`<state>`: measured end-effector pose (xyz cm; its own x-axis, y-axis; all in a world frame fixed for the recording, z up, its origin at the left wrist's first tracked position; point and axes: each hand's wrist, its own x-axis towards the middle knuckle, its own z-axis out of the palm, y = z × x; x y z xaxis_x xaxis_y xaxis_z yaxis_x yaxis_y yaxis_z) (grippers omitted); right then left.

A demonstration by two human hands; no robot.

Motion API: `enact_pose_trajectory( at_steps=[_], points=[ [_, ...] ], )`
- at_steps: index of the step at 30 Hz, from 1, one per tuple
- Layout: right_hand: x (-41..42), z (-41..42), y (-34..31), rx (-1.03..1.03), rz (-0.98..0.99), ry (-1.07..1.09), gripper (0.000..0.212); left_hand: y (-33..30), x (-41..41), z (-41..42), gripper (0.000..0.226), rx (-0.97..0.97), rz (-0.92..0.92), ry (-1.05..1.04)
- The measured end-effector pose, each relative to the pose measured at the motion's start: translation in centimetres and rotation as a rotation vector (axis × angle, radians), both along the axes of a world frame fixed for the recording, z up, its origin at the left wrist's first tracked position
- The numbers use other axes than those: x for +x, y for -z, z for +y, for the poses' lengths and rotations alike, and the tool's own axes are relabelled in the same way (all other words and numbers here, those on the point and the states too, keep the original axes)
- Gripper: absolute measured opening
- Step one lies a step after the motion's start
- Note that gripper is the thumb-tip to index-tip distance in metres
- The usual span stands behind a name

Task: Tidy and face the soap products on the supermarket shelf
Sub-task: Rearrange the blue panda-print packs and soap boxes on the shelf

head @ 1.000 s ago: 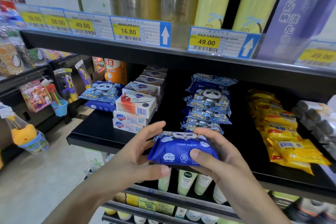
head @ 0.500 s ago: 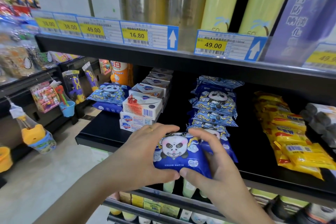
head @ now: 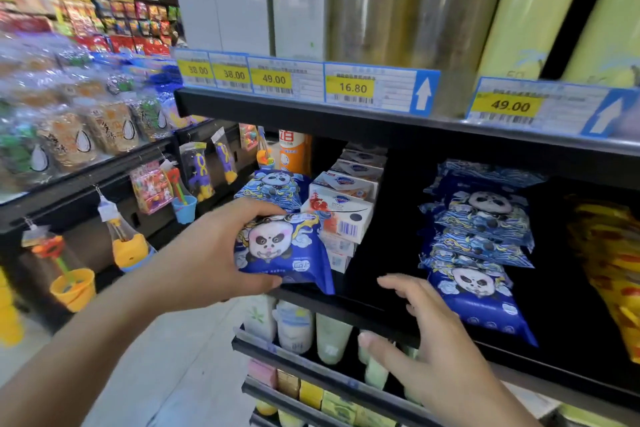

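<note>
The left hand [head: 207, 253] now alone holds the blue plastic panda soap packet [head: 282, 250], carried toward 9 o'clock; the right hand [head: 426, 333] has released, fingers spread, restocking likely.

My left hand [head: 207, 253] holds a panda pack [head: 284, 250] at the shelf [head: 374, 305] front, before the boxes [head: 341, 215]. Right hand [head: 426, 333] sits just left of the panda stack [head: 478, 236].

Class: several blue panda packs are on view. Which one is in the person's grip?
The blue panda pack gripped by the left hand at the shelf's front edge; the others lie in stacks on the shelf, untouched.
</note>
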<state>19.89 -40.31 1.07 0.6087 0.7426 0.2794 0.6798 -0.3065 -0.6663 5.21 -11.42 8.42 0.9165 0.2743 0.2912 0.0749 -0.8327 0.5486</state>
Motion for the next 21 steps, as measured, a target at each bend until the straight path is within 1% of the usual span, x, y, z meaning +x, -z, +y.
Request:
enact_pose_trajectory(
  at_steps=[2,3,6,9,11,14,17,18,21],
  points=[
    [-0.1,0.8,0.0,-0.098,-0.075,0.044,0.065,-0.4,-0.1,2.1,0.078,-0.019,-0.005,-0.020],
    [-0.2,1.3,0.0,-0.149,-0.102,0.062,0.065,-0.6,-0.1,3.2,0.079,0.021,-0.002,-0.035],
    [-0.3,2.3,0.4,-0.256,-0.182,0.101,0.074,-1.1,0.8,6.3,0.085,0.127,0.015,-0.084],
    [-0.3,2.9,0.9,-0.354,-0.273,0.122,0.079,-1.6,3.1,8.8,0.087,0.209,0.023,-0.097],
    [-0.3,3.1,1.1,-0.391,-0.311,0.129,0.081,-2.3,4.9,10.2,0.088,0.262,0.041,-0.092],
    [-0.2,3.3,1.3,-0.421,-0.337,0.131,0.082,-3.5,7.8,11.7,0.092,0.302,0.106,-0.047],
    [0.1,3.3,1.5,-0.443,-0.346,0.133,0.081,-4.3,10.9,12.6,0.092,0.382,0.147,-0.011],
    [0.2,3.3,1.6,-0.450,-0.344,0.130,0.081,-4.4,11.8,12.9,0.092,0.377,0.160,-0.008],
    [0.2,3.6,1.6,-0.466,-0.317,0.139,0.085,-4.2,13.9,13.7,0.089,0.275,0.202,0.062]
  ],
)
